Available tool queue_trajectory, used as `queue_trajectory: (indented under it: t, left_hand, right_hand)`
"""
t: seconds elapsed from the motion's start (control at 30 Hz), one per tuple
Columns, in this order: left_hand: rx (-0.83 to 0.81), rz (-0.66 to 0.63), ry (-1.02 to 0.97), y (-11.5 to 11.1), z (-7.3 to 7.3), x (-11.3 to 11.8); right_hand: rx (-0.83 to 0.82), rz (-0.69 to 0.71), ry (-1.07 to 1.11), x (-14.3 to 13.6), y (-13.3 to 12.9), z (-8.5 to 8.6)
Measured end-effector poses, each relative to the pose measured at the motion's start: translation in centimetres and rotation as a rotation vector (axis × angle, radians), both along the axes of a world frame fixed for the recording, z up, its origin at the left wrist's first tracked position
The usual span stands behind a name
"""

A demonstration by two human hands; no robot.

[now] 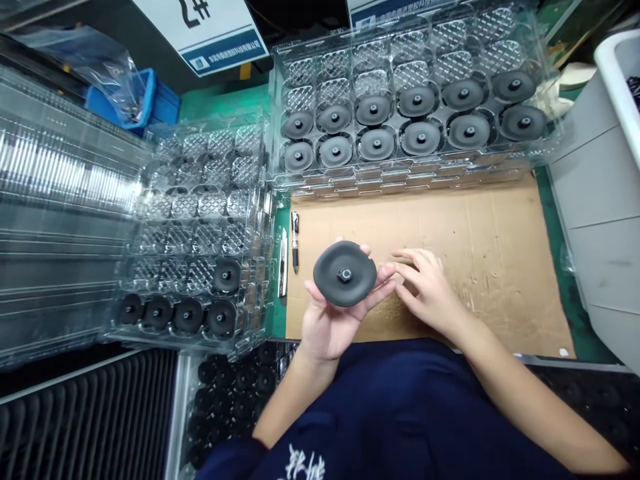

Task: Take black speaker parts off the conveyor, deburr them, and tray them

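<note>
A dark grey, rounded plastic disc with a small raised hub [345,274] rests in my left hand [327,327], which grips it by the edge from below, hub side up. My right hand [425,287] is just to the right, its fingers apart and its fingertips beside the left fingertips; it holds nothing. Similar discs sit in the front two rows of the clear blister tray [345,175] at the back. More of them lie in the nearest pockets of the clear tray on the left [175,339].
Under my hands lies a cardboard sheet [500,253] on a green table. A black pen [295,243] and a utility knife [283,263] lie at its left edge. A blue bin [163,100] stands back left, a grey-white container [590,173] at right. A printed sign [215,40] stands behind.
</note>
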State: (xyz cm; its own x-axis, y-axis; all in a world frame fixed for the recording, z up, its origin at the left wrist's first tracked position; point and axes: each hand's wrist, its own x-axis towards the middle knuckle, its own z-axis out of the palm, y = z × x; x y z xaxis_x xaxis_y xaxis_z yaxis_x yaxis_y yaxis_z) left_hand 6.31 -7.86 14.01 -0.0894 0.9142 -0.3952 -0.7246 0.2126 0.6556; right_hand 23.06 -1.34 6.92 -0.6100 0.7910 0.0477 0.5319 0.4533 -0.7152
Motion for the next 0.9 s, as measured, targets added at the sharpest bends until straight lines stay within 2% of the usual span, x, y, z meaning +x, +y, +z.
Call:
queue_trajectory:
  t: [0.1,0.2,0.3,0.37,0.47,0.6,0.7,0.8,0.9]
  left_hand:
    - [0.119,0.062,0.122,0.4,0.0,-0.3]
    - [0.300,0.121,0.562,0.5,-0.6,-0.7]
    - [0.424,0.043,0.979,0.4,-1.3,-1.1]
    - [0.437,-0.020,1.095,0.4,-1.5,-1.3]
    - [0.436,-0.045,1.146,0.5,-1.5,-1.5]
    - [0.501,-0.094,1.205,0.5,-1.5,-1.7]
    - [0.519,-0.137,1.224,0.6,-1.5,-1.8]
    - [0.520,-0.145,1.205,0.6,-1.4,-1.7]
    - [0.481,-0.164,1.115,0.4,-1.3,-1.5]
  right_hand:
    - [0.011,-0.039,0.073,-0.2,0.1,1.3]
    - [-0.036,-0.067,0.155,0.0,0.0,2.2]
    - [-0.105,-0.109,0.234,0.2,-0.5,2.5]
    - [-0.154,-0.132,0.264,0.4,-0.8,2.7]
    - [-0.211,-0.193,0.311,0.5,-1.1,3.4]
    - [-0.325,-0.313,0.541,0.4,-0.9,4.6]
    - [-0.409,-0.231,0.646,0.2,-0.6,5.3]
    - [-0.482,-0.117,0.643,-0.2,-0.4,5.7]
    - [-0.558,-0.066,0.614,-0.4,0.0,6.1]
